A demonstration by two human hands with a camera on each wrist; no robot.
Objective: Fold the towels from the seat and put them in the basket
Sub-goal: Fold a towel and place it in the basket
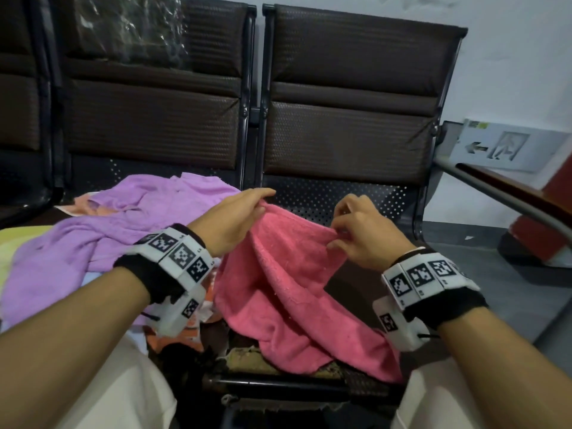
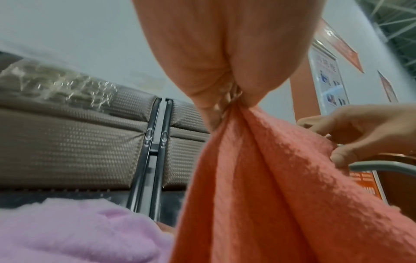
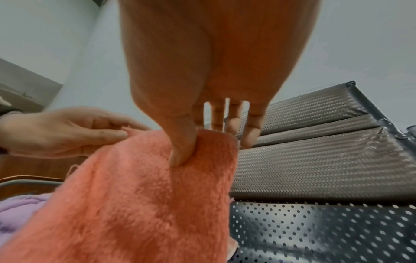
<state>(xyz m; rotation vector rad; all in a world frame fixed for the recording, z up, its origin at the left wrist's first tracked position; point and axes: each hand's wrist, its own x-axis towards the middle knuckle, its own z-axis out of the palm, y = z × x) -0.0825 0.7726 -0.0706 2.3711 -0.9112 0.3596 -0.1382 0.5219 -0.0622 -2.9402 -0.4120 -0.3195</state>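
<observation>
A pink towel (image 1: 278, 289) hangs between both hands over the front of the dark seat (image 1: 340, 196), its lower part draped on my lap. My left hand (image 1: 263, 202) pinches the towel's top edge at a bunched corner; the left wrist view shows that pinch (image 2: 227, 105) closely. My right hand (image 1: 335, 239) pinches the same edge further right, thumb (image 3: 182, 147) pressed into the pile with fingers behind. A crumpled purple towel (image 1: 93, 236) lies on the seat to the left. The basket is not in view.
A peach cloth (image 1: 83, 205) peeks from under the purple towel, and a yellow cloth (image 1: 6, 243) lies at the far left. Brown padded backrests (image 1: 349, 119) stand behind. An armrest rail (image 1: 507, 196) runs along the right. The perforated seat (image 3: 326, 231) shows right of the towel.
</observation>
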